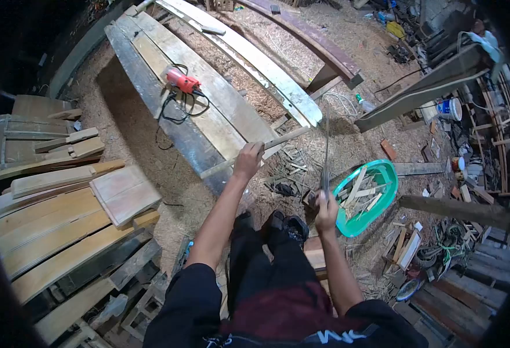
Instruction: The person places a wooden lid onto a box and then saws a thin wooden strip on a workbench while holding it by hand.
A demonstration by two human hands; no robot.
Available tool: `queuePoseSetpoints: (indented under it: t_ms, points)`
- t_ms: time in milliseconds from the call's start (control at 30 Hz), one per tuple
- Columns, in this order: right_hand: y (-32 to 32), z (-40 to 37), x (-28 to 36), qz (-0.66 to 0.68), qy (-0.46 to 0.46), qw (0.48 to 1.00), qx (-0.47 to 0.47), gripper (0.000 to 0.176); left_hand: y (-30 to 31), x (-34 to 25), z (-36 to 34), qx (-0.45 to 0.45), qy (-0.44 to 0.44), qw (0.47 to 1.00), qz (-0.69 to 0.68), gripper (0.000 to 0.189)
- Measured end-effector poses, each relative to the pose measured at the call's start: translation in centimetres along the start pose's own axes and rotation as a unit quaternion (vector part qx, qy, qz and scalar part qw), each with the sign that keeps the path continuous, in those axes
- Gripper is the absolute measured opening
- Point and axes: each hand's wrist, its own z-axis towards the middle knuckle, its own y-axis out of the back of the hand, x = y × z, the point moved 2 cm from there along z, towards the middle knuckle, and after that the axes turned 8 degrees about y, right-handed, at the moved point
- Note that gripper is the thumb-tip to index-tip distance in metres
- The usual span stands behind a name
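Standing at the table [214, 81]: its near end is before me, its long boards broad enough to back narrow pieces.
Green basin [357, 223]: beside my right hand, holding wood scraps, handy for offcuts.
Wooden strip [287, 137]: slanting over the table's near end, its right end jutting past, probably for free access.
Long thin tool [326, 174]: upright in view, apart from the strip's tip; too blurred to name.
Red power tool [182, 80]: on the table, well clear of my hands.
Left hand [249, 159]: grip closed around the strip, seemingly steadying it.
Right hand [326, 214]: grip clenched at the tool's near end, leaving its length free.
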Motion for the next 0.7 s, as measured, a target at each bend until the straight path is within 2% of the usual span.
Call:
queuePoseSetpoints:
  t_ms: [100,200,233,367,400,500,533,633,667,700]
  points:
    - [-2.5,-0.7,-6.9,0.049,-0.106,0.993,-0.016,0.031,-5.4,5.1,2.1,0.016,0.007,0.999,0.033,0.019]
    - [-5.4,0.9,-10.9,0.008,-0.063,0.998,0.008,0.031,-10.1,8.9,4.9,0.025,-0.039,0.998,0.039,0.021]
    - [-6.7,1.3,-12.9,0.033,-0.044,0.998,-0.014,0.031,-11.2,9.9,5.5,0.030,-0.054,0.997,0.042,0.022]
    - [-9.6,2.7,-17.8,0.012,-0.036,0.998,0.041,0.031,-13.1,11.9,5.2,0.039,-0.082,0.993,0.071,0.027]
    - [-10.2,3.0,-18.5,0.013,-0.041,0.998,0.050,0.032,-13.3,12.0,5.1,0.055,-0.054,0.995,0.057,0.027]
    - [-12.0,4.1,-19.4,0.036,-0.055,0.997,0.043,0.032,-13.0,11.7,5.7,-0.035,-0.009,0.998,0.049,0.028]
    - [-12.4,4.5,-19.2,0.045,-0.054,0.997,0.044,0.031,-13.1,12.1,6.2,-0.048,0.018,0.996,0.077,0.035]
    - [-14.1,4.2,-19.9,0.074,-0.068,0.994,0.033,0.032,-14.2,12.6,8.8,-0.127,0.114,0.972,0.161,0.044]
    - [-14.6,3.9,-20.2,0.084,-0.076,0.993,0.033,0.032,-14.8,13.0,9.5,-0.096,0.194,0.965,0.145,0.051]
    - [-15.0,3.7,-20.3,0.071,-0.069,0.995,0.030,0.032,-15.5,13.4,9.8,-0.117,0.208,0.957,0.164,0.051]
